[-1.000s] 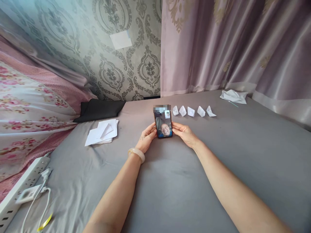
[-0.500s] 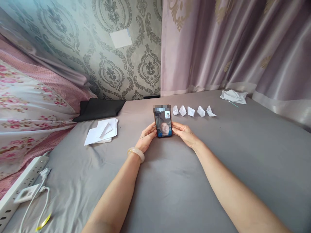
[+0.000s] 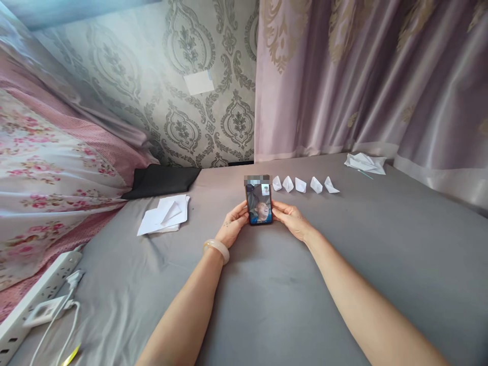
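A phone [image 3: 259, 204] stands upright on the grey bed sheet [image 3: 267, 284], its lit screen showing a video call. My left hand [image 3: 233, 229] grips its left edge and my right hand [image 3: 292, 219] grips its right edge. A pale bangle [image 3: 216, 249] circles my left wrist. Just behind the phone, a row of several small folded white paper boats [image 3: 303, 184] sits on the sheet.
A stack of white paper sheets [image 3: 165, 218] lies to the left, with a black cushion [image 3: 162, 180] behind it. Crumpled white paper [image 3: 364, 162] rests by the curtain [image 3: 362, 76]. A white power strip [image 3: 34, 300] with a charger and cable lies at the lower left, beside floral bedding [image 3: 46, 173].
The view has tilted up a little, so everything sits lower in the frame. Both hands keep holding the phone upright in the same spot.
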The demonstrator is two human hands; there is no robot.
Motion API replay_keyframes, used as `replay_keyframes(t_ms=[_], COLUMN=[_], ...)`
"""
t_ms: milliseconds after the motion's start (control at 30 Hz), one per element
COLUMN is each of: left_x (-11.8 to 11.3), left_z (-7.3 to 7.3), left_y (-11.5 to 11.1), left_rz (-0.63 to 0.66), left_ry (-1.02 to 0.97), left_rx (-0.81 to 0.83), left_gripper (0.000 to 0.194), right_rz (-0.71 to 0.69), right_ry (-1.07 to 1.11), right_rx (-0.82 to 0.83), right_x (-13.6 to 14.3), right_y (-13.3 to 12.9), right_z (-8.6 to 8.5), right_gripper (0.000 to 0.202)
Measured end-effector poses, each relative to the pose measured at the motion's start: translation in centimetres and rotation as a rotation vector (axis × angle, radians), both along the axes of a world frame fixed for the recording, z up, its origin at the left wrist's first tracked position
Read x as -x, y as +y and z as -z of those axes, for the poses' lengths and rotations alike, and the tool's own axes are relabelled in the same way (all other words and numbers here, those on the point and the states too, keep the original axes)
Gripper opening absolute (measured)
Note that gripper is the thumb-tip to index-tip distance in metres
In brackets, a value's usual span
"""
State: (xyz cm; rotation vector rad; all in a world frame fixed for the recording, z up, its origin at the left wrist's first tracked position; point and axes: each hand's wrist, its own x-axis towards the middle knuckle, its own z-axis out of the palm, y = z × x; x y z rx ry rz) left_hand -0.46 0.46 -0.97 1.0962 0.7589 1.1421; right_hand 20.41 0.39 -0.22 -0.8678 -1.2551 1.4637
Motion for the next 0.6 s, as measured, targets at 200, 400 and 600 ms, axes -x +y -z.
replay_keyframes(t_ms=[200, 400, 600], left_x=[0.08, 0.20, 0.24], left_z=[0.20, 0.23, 0.42], left_y=[0.18, 0.09, 0.08], left_rz=[0.019, 0.062, 0.065], left_ry=[-0.008, -0.032, -0.018], left_rx=[-0.032, -0.077, -0.105], left_gripper=[0.069, 0.069, 0.072], right_rz=[-0.022, -0.073, -0.072], right_ry=[0.013, 0.009, 0.017], right_rx=[-0.041, -0.061, -0.077], right_x=[-0.19, -0.50, -0.48], right_y=[0.27, 0.23, 0.09], right_z=[0.46, 0.46, 0.21], right_gripper=[0.046, 0.046, 0.047])
